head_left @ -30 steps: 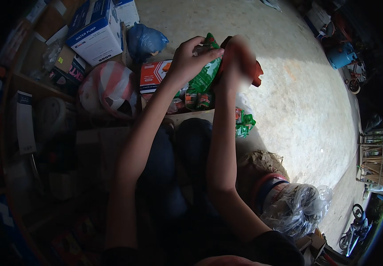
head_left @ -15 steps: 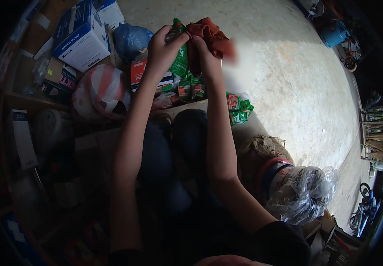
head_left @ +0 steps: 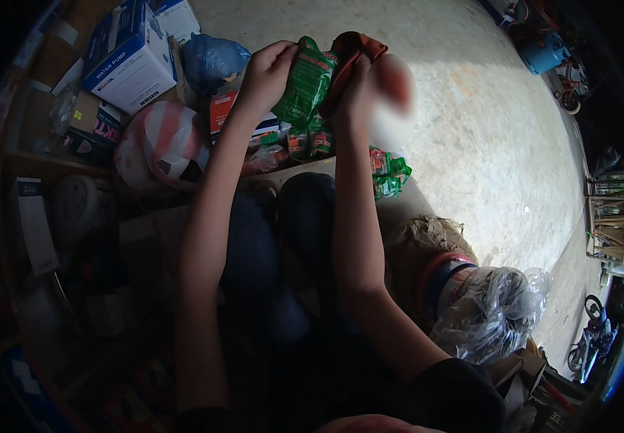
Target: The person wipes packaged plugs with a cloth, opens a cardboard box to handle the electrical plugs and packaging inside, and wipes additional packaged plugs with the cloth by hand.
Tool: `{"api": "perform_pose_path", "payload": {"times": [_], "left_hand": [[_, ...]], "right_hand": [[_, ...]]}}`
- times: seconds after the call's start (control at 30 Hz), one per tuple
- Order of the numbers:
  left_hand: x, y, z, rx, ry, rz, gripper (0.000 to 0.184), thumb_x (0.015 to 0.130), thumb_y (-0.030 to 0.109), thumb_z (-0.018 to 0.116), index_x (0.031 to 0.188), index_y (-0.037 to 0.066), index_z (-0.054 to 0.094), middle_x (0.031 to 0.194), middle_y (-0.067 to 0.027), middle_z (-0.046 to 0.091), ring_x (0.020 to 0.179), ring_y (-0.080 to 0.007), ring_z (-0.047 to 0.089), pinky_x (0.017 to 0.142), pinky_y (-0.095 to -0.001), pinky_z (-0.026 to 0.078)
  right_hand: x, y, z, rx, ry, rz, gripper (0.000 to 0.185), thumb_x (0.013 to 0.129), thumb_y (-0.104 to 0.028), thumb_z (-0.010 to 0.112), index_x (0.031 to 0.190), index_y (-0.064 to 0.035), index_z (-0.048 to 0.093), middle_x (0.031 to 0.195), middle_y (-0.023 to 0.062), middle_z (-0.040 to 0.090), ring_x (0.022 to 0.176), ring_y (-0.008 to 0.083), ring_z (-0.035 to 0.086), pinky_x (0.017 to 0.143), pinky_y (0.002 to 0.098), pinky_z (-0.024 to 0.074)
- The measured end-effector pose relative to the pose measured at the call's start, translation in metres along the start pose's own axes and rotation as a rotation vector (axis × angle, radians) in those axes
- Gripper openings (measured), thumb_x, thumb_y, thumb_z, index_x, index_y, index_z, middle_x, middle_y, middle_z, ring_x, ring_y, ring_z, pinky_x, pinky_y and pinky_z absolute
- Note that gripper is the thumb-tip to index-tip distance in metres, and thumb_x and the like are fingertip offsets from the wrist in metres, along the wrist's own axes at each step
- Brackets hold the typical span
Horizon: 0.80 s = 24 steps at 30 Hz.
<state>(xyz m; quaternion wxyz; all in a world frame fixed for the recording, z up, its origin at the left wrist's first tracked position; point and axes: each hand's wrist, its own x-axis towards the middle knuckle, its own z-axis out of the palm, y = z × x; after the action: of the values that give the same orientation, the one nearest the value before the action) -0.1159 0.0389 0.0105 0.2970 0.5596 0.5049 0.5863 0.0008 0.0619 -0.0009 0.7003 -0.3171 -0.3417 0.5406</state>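
Note:
My left hand (head_left: 269, 76) is closed on the upper left edge of a green plastic packet (head_left: 308, 85), which hangs with its printed face toward me. A bunched reddish-brown cloth (head_left: 346, 61) is gripped in my right hand (head_left: 353, 94), right beside the packet. Whether the cloth touches the packet's right edge, I cannot tell. Below both hands, several green and red packets (head_left: 315, 142) lie together, partly hidden by my arms. More of these green packets (head_left: 390, 173) show to the right of my right forearm.
On the left stand a water pump box (head_left: 128, 61), a blue plastic bag (head_left: 213, 63), an orange and white box (head_left: 223, 112) and a wrapped red-and-white ball (head_left: 162, 144). Clear plastic wrapping (head_left: 489, 314) covers something at lower right. A blue gas cylinder (head_left: 544, 54) stands far off on the concrete floor (head_left: 485, 144).
The green packet has turned to show its broad face between my hands. My right hand has moved slightly right with the cloth, which has shifted away from my left hand.

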Motion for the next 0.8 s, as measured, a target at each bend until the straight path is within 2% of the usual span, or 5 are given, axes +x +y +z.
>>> {"api": "perform_pose_path", "payload": {"times": [0.23, 0.4, 0.5, 0.67, 0.8], "left_hand": [[0.0, -0.016, -0.02, -0.418, -0.113, -0.451, 0.021, 0.086, 0.013, 0.039, 0.095, 0.003, 0.055, 0.077, -0.0031, 0.058, 0.06, -0.0107, 0.054, 0.052, -0.0239, 0.044], [-0.006, -0.011, -0.023, -0.733, -0.348, -0.739, 0.025, 0.086, 0.022, 0.037, 0.093, 0.004, 0.053, 0.072, -0.0051, 0.057, 0.06, -0.0125, 0.056, 0.051, -0.025, 0.047], [0.006, -0.01, -0.024, -0.974, -0.613, -0.575, 0.051, 0.082, 0.051, 0.04, 0.092, 0.003, 0.052, 0.08, -0.0058, 0.058, 0.067, -0.0121, 0.058, 0.06, -0.0264, 0.05], [-0.012, 0.041, -0.015, -0.507, -0.417, -0.581, 0.052, 0.071, 0.048, 0.06, 0.096, 0.003, 0.053, 0.088, -0.0054, 0.058, 0.074, -0.0086, 0.057, 0.063, -0.0215, 0.047], [-0.011, 0.039, -0.019, -0.183, -0.379, -0.475, 0.048, 0.068, 0.035, 0.069, 0.099, 0.002, 0.055, 0.086, -0.0057, 0.06, 0.076, -0.0109, 0.057, 0.07, -0.0233, 0.044]], "right_hand": [[-0.006, 0.01, 0.001, -0.088, -0.319, 0.143, 0.029, 0.083, -0.025, 0.049, 0.102, -0.0026, 0.047, 0.092, 0.0021, 0.05, 0.084, 0.0105, 0.047, 0.074, 0.0246, 0.0391], [-0.012, -0.003, 0.005, -0.176, -0.219, 0.02, 0.023, 0.079, -0.021, 0.056, 0.093, -0.0023, 0.052, 0.083, 0.0038, 0.055, 0.076, 0.0126, 0.052, 0.067, 0.0259, 0.042], [-0.01, 0.0, 0.007, -0.422, -0.173, -0.235, 0.019, 0.077, -0.018, 0.058, 0.09, -0.0037, 0.055, 0.079, 0.0054, 0.057, 0.072, 0.0157, 0.055, 0.065, 0.0271, 0.0431], [0.001, -0.005, 0.005, -0.594, -0.26, -0.653, 0.015, 0.078, -0.013, 0.059, 0.086, -0.0016, 0.055, 0.079, 0.0049, 0.058, 0.071, 0.0119, 0.054, 0.062, 0.0258, 0.0426], [-0.002, -0.005, 0.011, -0.33, -0.014, -0.372, 0.011, 0.08, -0.014, 0.053, 0.081, -0.0029, 0.055, 0.073, 0.0039, 0.056, 0.066, 0.015, 0.054, 0.059, 0.0264, 0.0421]]}}
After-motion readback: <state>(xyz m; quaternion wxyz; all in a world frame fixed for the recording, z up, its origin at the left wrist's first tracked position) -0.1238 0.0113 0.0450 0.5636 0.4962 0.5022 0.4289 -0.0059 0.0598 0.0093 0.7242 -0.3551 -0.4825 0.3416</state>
